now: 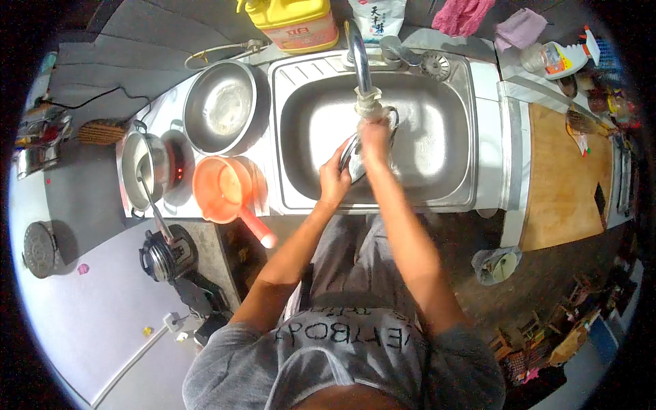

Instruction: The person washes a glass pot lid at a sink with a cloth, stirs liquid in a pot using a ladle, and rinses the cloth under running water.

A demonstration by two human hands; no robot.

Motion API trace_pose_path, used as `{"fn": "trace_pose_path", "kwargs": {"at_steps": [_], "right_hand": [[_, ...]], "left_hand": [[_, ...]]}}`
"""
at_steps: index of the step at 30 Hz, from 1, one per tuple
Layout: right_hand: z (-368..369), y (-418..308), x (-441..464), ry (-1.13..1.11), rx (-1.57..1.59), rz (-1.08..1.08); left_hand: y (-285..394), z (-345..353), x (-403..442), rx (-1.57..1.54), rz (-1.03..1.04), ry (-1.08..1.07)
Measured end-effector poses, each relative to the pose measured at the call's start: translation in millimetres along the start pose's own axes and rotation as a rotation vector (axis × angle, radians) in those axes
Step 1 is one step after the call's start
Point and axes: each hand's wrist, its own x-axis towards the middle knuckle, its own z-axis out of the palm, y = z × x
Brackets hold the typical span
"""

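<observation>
My left hand (334, 179) is closed on the near left edge of a round, shiny lid (355, 166) with a dark rim, held tilted inside the steel sink (301, 203). Against the lid's inner face, right below the faucet (360, 58), my right hand (374, 142) has its fingers curled in. Motion blurs those fingers, and whatever they may hold is hidden. A pale wrapping (367, 104) covers the faucet's mouth, just above my right hand.
Left of the sink are a grey pan (195, 123), an orange dipper (205, 181) and a steel pot (131, 160) with a ladle. A yellow jug (277, 17) stands behind. To the right lie a wooden board (567, 198) and a spray bottle (564, 60).
</observation>
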Motion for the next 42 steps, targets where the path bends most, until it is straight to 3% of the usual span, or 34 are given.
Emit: {"fn": "trace_pose_path", "kwargs": {"at_steps": [1, 2, 4, 5, 7, 8, 9, 11, 13, 18, 22, 24, 25, 27, 28, 29, 31, 33, 35, 37, 40, 41, 42], "right_hand": [[4, 2, -12, 0.023, -0.081, 0.001], [2, 8, -13, 0.024, -0.085, 0.005], [6, 7, -3, 0.135, -0.018, -0.126], [-8, -2, 10, 0.031, 0.222, 0.338], [-33, -7, 43, 0.077, 0.715, 0.598], [-39, 6, 64, 0.088, 0.859, 0.656], [-45, 29, 87, -0.059, 0.884, 0.743], [-64, 44, 108, -0.422, 0.918, 0.933], [-73, 31, 99, -0.406, 0.835, 0.917], [-78, 6, 88, -0.424, 0.736, 0.965], [-68, 5, 87, -0.372, 0.787, 0.746], [-60, -2, 80, -0.293, 0.712, 0.537], [-57, -7, 75, -0.297, 0.709, 0.535], [-48, -21, 60, -0.242, 0.608, 0.239], [-33, -28, 50, -0.072, 0.505, 0.268], [-30, -37, 46, -0.174, 0.256, 0.071], [-19, -27, 29, -0.173, -0.025, -0.45], [-5, 14, 26, -0.197, -0.218, -0.567], [-27, -6, -8, -0.343, -0.348, -0.576], [-55, 0, -25, -0.416, -0.482, -0.628], [-102, 17, -27, -0.401, -0.673, -0.579], [-113, 16, -15, -0.374, -0.915, -0.486], [-122, 20, 1, -0.266, -0.938, -0.545]], "left_hand": [[-1, -1, -5, 0.039, 0.011, 0.0], [-5, -1, -10, -0.008, -0.147, -0.041], [7, -9, -2, 0.015, -0.083, -0.057], [18, -18, -7, 0.045, -0.048, -0.085], [27, -27, -8, 0.053, -0.155, -0.155], [23, -27, -9, 0.073, 0.064, -0.1], [21, -26, -11, 0.09, 0.282, -0.045], [28, -34, -8, 0.094, 0.28, -0.121], [27, -41, -9, 0.137, 0.444, -0.214], [30, -63, -3, 0.196, 0.518, -0.334], [35, -55, -1, 0.183, 0.505, -0.259], [40, -42, 5, 0.014, 0.189, -0.12], [37, -36, 9, -0.031, 0.054, -0.088], [31, -20, 21, -0.199, -0.165, -0.056], [18, -9, 26, -0.442, -0.226, -0.062], [6, -1, 27, -0.646, -0.362, -0.102], [8, 6, 30, -0.869, -0.529, -0.115], [-2, 13, 32, -0.947, -0.54, -0.152], [-7, 14, 34, -0.988, -0.794, -0.126], [-7, 18, 34, -1.146, -0.728, -0.1], [-22, 15, 35, -1.141, -0.761, -0.105], [-30, 15, 35, -1.169, -0.774, -0.111], [-33, 16, 33, -1.181, -0.789, -0.126]]}}
